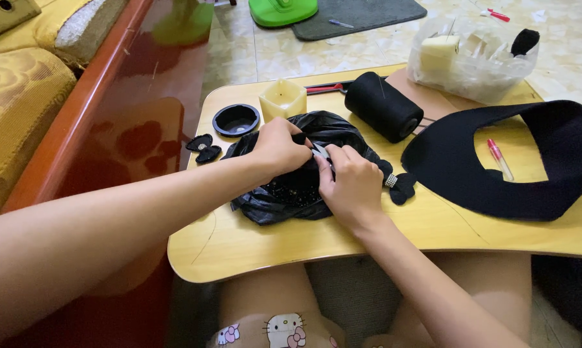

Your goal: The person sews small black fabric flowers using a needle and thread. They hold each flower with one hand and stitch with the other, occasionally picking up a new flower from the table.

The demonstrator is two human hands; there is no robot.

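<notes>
My left hand [279,149] and my right hand [350,185] meet over an open black plastic bag [275,203] of small dark beads on a yellow lap table [252,248]. Between the fingertips of both hands is a small pale piece [321,153] with a bit of black fabric; I cannot tell exactly what it is. A black fabric bow with a sparkly band [398,184] lies just right of my right hand. Another small black bow [204,147] lies left of the bag.
Behind the bag stand a black thread spool [382,106], a cream candle [282,98] and a round black lid [236,120]. A large curved black fabric piece [497,174] with a pen [500,159] lies at right, a clear bag of bits [471,61] behind. Red scissors [323,87] lie by the candle.
</notes>
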